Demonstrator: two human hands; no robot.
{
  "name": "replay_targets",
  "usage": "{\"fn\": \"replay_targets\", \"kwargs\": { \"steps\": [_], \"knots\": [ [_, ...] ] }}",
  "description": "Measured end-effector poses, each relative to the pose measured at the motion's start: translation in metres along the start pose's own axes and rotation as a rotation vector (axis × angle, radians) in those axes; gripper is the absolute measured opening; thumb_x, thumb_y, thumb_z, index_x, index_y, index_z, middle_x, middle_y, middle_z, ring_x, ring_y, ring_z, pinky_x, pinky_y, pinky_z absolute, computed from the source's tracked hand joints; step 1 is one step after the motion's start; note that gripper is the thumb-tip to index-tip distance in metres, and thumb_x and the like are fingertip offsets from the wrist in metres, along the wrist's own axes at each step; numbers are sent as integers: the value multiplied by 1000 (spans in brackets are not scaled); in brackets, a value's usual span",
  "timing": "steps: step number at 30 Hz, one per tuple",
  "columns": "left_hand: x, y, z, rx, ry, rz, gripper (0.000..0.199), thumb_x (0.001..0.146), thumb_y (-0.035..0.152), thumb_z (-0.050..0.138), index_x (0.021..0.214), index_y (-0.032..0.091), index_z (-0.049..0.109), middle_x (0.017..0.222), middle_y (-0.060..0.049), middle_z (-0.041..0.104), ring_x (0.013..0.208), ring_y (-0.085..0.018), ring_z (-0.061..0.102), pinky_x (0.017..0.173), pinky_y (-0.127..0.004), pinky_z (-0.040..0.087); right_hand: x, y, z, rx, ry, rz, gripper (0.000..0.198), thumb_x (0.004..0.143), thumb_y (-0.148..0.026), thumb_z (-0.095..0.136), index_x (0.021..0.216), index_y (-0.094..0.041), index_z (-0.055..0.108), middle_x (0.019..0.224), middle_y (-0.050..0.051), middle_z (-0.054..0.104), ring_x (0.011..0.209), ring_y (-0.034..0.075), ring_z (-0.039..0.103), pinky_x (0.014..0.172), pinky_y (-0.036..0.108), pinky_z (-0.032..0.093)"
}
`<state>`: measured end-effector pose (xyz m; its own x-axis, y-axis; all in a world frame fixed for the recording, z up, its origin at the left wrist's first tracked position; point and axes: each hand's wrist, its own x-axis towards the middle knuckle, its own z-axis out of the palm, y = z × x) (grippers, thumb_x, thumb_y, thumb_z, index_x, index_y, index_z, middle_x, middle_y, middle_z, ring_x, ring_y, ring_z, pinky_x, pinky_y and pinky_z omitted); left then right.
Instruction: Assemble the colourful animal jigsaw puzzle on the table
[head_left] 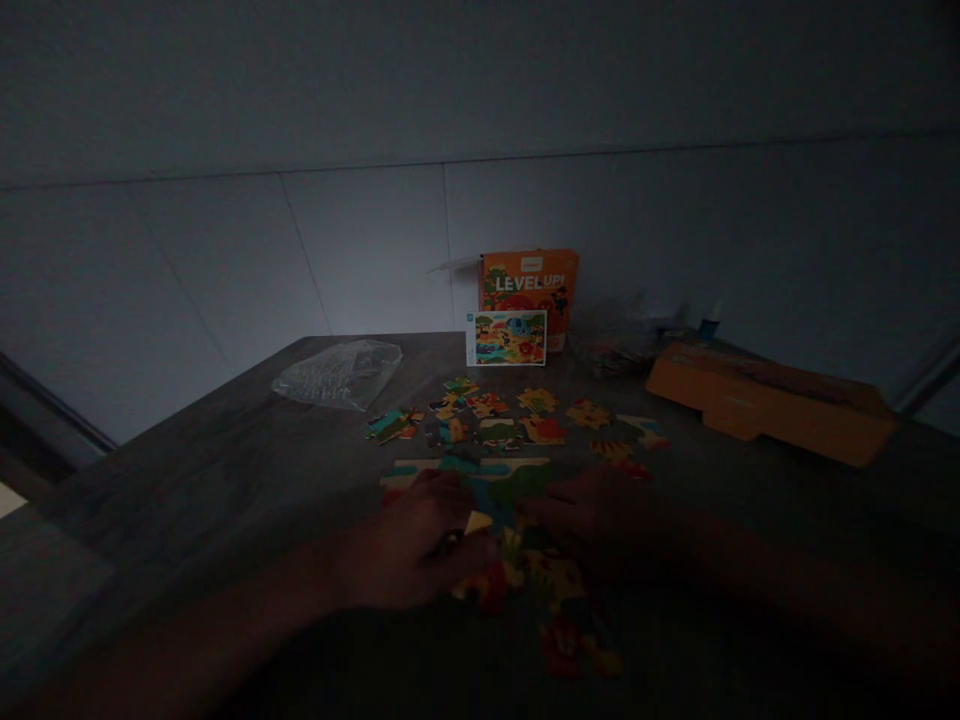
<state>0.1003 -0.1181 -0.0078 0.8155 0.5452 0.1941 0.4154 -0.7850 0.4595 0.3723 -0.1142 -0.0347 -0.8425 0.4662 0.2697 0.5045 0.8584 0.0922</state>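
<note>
Head view: dim. At lower centre the left hand (412, 545) and right hand (600, 512) lay over the assembled puzzle section (517, 483), partly hiding it; whether either hand's fingers gripped a piece could not be determined. Loose puzzle pieces (497, 432) lay at centre. A picture card (510, 338) covered the lower front of an upright orange box (529, 283). Clutter (619, 340) at centre right was indistinct.

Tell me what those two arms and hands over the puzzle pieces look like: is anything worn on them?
They are human: the left hand and right hand show no gloves, and the left forearm and right forearm look bare, without visible sleeves or cables. It is too dark to make out rings or small markings.
</note>
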Motion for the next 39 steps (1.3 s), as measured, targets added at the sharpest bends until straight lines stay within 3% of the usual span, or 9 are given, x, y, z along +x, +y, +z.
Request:
{"fn": "replay_targets", "kwargs": {
  "steps": [2, 5, 9, 12, 16, 21, 34, 39],
  "knots": [
    [-1, 2, 2, 75, 9, 7, 16, 96, 35, 61, 94, 19, 62, 94, -6, 67, 93, -24, 63, 91, -41, 50, 0, -1, -2, 2, -7, 2, 26, 95, -20, 51, 114, -16, 67, 79, 5, 69, 57, 14, 55, 51, 27, 24],
    [-2, 1, -5, 110, 51, 16, 31, 86, 32, 72, 111, 18, 59, 106, -9, 63, 103, -28, 60, 94, -45, 49, 1, -2, -3, -2, -6, 5, 26, 95, -20, 51, 113, -16, 68, 78, 5, 69, 57, 15, 55, 51, 28, 21],
    [-2, 0, -18, 58, -105, 241, 34, 78, 18, 72, 110, 20, 60, 120, -10, 63, 113, -29, 57, 101, -44, 45, 1, 0, -2, -1, -12, 5, 22, 94, -22, 53, 110, -17, 68, 77, 4, 68, 56, 15, 55, 51, 28, 19],
    [-1, 3, -20, 24, -188, 318, 39, 71, 10, 70, 107, 21, 61, 125, -8, 64, 121, -28, 56, 110, -44, 41, 1, 0, -1, -21, 2, -1, 26, 92, -20, 55, 114, -17, 67, 78, 5, 69, 57, 15, 54, 51, 27, 19],
    [-2, 4, -19, 41, -189, 310, 36, 76, 17, 74, 111, 23, 66, 133, -8, 60, 123, -28, 56, 110, -44, 42, 1, 0, -2, -5, -6, 4, 25, 94, -20, 53, 114, -16, 67, 80, 5, 70, 58, 14, 54, 52, 26, 22],
    [-4, 3, -15, 70, -195, 304, 42, 76, 32, 82, 116, 24, 69, 129, -8, 61, 119, -30, 57, 105, -45, 47, 1, 0, -2, -24, -19, 5, 26, 95, -21, 52, 116, -16, 67, 78, 5, 69, 56, 14, 54, 51, 27, 21],
    [-6, 8, -8, 116, -161, 332, 35, 77, 38, 83, 106, 23, 71, 118, -7, 65, 109, -27, 60, 100, -41, 50, 2, 0, -6, 14, -49, 8, 28, 96, -19, 50, 118, -16, 67, 83, 6, 71, 60, 15, 58, 51, 25, 28],
    [-5, 10, -10, 108, -168, 317, 25, 82, 36, 79, 101, 22, 71, 116, -9, 67, 108, -27, 62, 102, -42, 48, 1, 0, -5, 16, -11, -4, 28, 96, -20, 50, 118, -15, 67, 80, 5, 70, 57, 16, 57, 49, 27, 25]
  ]
}}
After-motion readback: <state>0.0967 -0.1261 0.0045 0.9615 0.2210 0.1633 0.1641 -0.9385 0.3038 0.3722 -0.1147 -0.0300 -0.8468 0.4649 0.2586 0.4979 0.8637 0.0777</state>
